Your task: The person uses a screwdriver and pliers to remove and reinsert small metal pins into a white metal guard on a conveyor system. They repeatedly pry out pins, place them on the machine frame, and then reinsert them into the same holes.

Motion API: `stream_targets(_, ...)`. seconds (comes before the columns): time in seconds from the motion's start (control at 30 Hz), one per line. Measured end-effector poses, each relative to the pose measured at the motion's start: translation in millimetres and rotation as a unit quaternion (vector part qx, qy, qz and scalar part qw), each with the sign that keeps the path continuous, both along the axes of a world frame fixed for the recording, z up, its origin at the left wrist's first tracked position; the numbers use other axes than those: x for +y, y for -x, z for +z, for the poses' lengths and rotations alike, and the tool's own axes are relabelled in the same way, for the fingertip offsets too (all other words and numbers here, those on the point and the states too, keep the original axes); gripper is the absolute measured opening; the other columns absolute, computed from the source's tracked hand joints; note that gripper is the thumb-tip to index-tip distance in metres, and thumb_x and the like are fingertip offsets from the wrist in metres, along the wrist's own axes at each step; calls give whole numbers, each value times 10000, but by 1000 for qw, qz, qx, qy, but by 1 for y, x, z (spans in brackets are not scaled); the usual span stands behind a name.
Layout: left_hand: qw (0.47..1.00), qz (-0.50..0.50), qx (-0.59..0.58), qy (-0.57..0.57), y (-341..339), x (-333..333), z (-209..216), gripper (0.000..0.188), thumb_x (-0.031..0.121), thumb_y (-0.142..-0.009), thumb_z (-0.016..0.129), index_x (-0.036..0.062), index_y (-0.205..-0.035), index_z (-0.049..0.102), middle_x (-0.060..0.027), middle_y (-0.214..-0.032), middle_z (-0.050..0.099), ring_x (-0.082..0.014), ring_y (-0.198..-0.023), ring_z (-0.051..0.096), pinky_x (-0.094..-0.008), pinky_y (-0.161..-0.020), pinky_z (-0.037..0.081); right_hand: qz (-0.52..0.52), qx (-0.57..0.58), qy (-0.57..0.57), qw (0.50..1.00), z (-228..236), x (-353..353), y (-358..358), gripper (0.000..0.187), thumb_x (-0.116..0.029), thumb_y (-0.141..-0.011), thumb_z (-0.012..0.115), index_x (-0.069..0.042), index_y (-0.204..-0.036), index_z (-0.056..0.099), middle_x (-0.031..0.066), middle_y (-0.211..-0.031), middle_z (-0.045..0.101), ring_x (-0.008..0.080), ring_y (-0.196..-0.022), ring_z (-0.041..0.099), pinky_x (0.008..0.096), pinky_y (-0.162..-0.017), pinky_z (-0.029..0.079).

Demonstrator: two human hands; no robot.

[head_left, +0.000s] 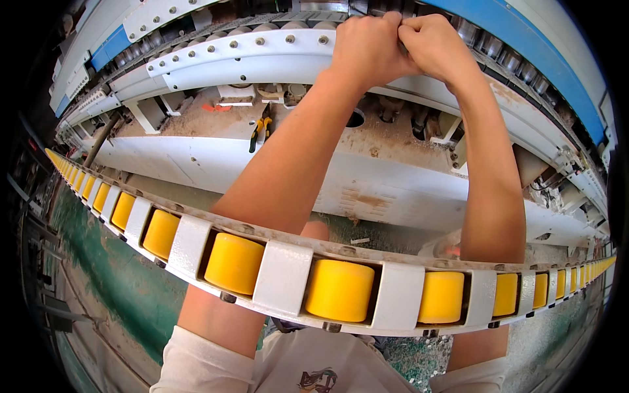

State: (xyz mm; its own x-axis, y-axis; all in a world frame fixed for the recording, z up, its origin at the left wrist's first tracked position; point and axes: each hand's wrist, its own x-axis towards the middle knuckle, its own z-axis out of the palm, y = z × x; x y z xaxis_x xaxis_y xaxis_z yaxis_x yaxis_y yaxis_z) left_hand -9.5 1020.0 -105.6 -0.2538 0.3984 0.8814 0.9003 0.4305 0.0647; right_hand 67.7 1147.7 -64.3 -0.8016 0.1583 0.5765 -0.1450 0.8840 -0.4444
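Note:
My left hand (368, 49) and my right hand (438, 47) are close together at the machine's far rail, both with curled fingers. Their knuckles and backs face me, so whatever they grip is hidden. Beside my left hand runs a white rail plate (249, 43) with a row of bolts. Behind it lies a roller track (252, 29). Both forearms reach over a near rail with yellow rollers (341, 290) in white housings. A pair of pliers (261, 128) with black and yellow handles rests on the dusty ledge, left of my left forearm.
A blue-and-white cover (534, 39) rises behind my right hand. Dust and a small orange-red piece (216, 108) lie on the machine bed (196, 121), which has dark holes near my forearms. Debris lies on the green floor (108, 242) below the near rail.

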Motion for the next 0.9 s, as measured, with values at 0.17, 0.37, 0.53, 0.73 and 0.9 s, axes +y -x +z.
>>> stream_targets(0.17,996,-26,61,-63,8,9,-7,494,392,-627,854,76,-920,613,-131,-733,698,-348,-769,707,-454,-756,562,-35,13,-71,997,1,-2,-4,350,-335,-922,540,-55,-880,745,244,-894,712,472,-875,676,516,-795,546)
stream_targets(0.37,983,-141,103,-54,5,-1,-8,591,317,-681,854,66,-1156,609,-142,-1114,709,-331,-1138,661,-494,-1060,450,-31,71,31,996,-21,-31,-46,300,-287,-1003,541,-58,-1081,719,257,-936,695,487,-890,651,515,-783,518)
stream_targets(0.53,984,-148,92,-49,-40,-45,-60,830,179,-721,827,70,-1475,500,-165,-1564,490,-356,-1443,464,-558,-1226,279,-60,178,-30,982,-81,-47,-83,337,-223,-1006,624,-97,-1310,697,208,-902,701,417,-789,672,448,-712,528)
stream_targets(0.73,975,-143,-147,-88,-94,-148,-188,338,33,-824,713,81,-1158,746,-148,-1206,737,-354,-1144,666,-456,-1004,495,-36,127,-77,988,-163,-69,-166,432,-39,-920,710,-79,-1349,680,149,-936,669,321,-742,670,389,-643,539)
stream_targets(0.9,781,-44,-553,-287,-73,-216,-272,237,150,-981,671,-17,-1141,724,-103,-952,772,-153,-825,688,-283,-766,531,-16,144,17,989,-233,-103,-168,497,-65,-872,763,-73,-1360,664,169,-980,667,332,-781,686,367,-681,559)
